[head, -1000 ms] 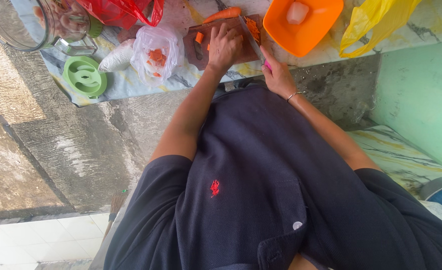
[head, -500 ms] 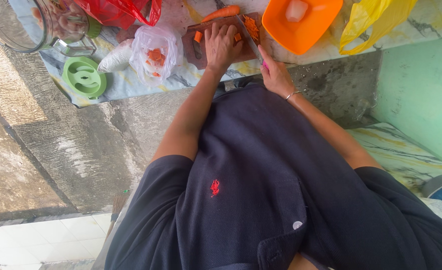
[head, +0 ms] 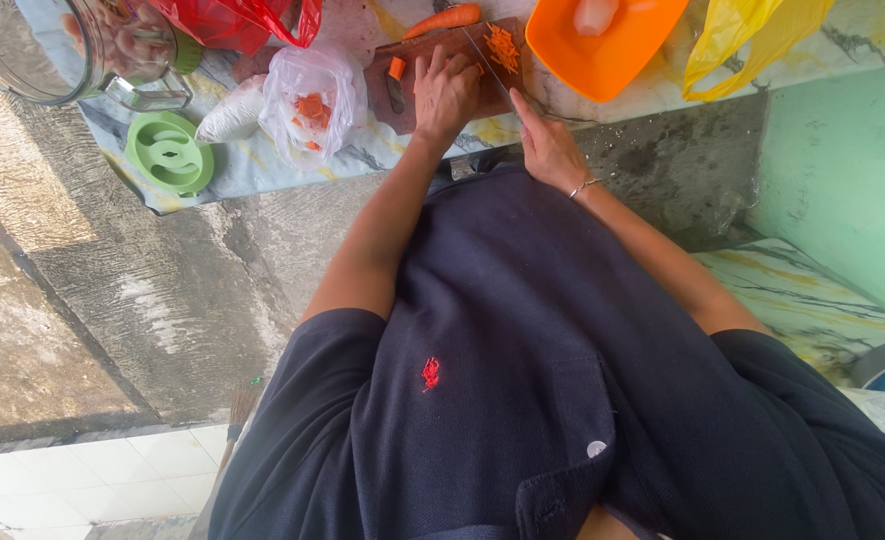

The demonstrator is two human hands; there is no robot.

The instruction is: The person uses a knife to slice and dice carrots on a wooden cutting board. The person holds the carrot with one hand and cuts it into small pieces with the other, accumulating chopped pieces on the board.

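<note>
My left hand (head: 445, 90) presses fingers-down on a piece of carrot on a brown cutting board (head: 417, 112); the piece is mostly hidden under the fingers. My right hand (head: 547, 145) grips the handle of a knife (head: 489, 62), whose blade lies across the board right beside my left fingertips. Thin orange carrot strips (head: 503, 45) are piled on the board beyond the blade. A small carrot chunk (head: 396, 68) sits to the left of my left hand. A whole carrot (head: 447, 17) lies at the board's far edge.
An orange bowl (head: 602, 45) stands to the right of the board, a yellow plastic bag (head: 742, 40) beyond it. To the left are a clear bag of carrot pieces (head: 307, 100), a green lid (head: 169, 152), a glass jug (head: 62, 45) and a red bag (head: 232, 18).
Both hands stay at the cutting board. The knife blade has shifted slightly beside my left fingers, and the view has moved a little.
</note>
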